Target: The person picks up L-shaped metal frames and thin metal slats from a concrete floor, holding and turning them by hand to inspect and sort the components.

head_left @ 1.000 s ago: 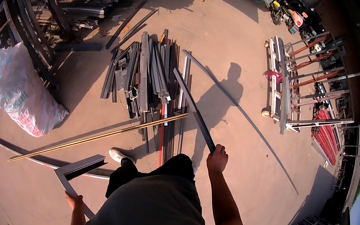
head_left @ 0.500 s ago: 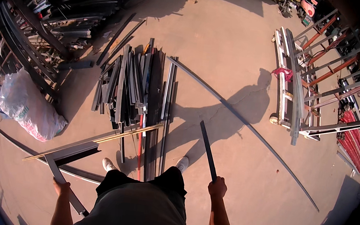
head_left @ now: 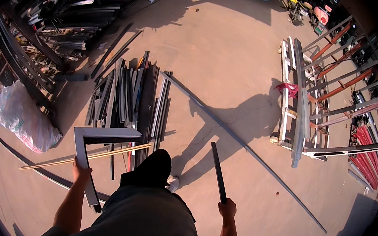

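Observation:
My left hand (head_left: 80, 170) is closed around one leg of an L-shaped grey metal profile frame piece (head_left: 81, 144), held up over the ground at my left. Its other leg points right, with a dark hollow channel along its underside. My right hand (head_left: 228, 209) grips the lower end of a short dark metal bar (head_left: 218, 170), which slants up and away to the left. Below the L-shaped piece lie two thin yellowish strips (head_left: 111, 154) and a long curved dark profile (head_left: 41, 171). Ahead of me is a pile of cut metal profiles (head_left: 120, 94).
A long grey bar (head_left: 238, 142) lies diagonally across the concrete. On the right stands a white wheeled rack (head_left: 288, 98) with metal lengths on it. A stuffed white plastic sack (head_left: 25, 116) sits at the left, near large stacks of profiles (head_left: 74, 20).
My left hand has raised the L-shaped piece and moved it slightly right and forward. The bar in my right hand sits a little lower in view. My body has shifted forward in a step.

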### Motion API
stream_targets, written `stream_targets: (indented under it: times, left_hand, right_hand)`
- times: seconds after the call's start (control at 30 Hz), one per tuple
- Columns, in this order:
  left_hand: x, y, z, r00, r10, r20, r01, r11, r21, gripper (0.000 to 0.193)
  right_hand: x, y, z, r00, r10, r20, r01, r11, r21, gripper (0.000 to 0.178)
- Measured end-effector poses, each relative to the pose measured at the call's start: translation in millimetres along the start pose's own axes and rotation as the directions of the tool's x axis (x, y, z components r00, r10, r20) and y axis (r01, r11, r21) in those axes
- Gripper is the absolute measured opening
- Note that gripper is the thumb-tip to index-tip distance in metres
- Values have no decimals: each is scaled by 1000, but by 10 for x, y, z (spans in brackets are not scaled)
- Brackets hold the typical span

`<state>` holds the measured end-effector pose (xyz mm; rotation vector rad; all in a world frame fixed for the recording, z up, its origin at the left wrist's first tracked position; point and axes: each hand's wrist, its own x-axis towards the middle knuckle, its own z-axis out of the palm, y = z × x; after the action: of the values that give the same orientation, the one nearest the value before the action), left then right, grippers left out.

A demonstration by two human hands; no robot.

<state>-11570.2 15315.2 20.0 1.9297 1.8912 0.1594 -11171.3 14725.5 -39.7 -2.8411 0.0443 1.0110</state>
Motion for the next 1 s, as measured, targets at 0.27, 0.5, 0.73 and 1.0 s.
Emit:
stream_targets:
  times: [0.27, 0.5, 0.73, 1.0]
  left_hand:
    - [704, 1057, 1233, 993, -61, 98, 53, 995, 81, 117]
    - [1555, 2389, 1523, 964, -117, 241, 75, 981, 178, 111]
    - [2008, 3221, 1359, 978, -3, 211, -18, 995, 97, 107]
    - [1940, 3532, 1489, 984, -141, 109, 138, 990, 29, 106]
  right_hand:
    - [1205, -1115, -1101, 994, -50, -92, 54, 998, 45, 31]
    - [2235, -1702, -1835, 991, -9, -132, 18, 998, 66, 33]
    - [3002, -2659, -2535, 984, -67, -164, 78, 995, 61, 26]
    - [4158, -3760, -2943, 986, -163, -42, 163, 987, 3, 28]
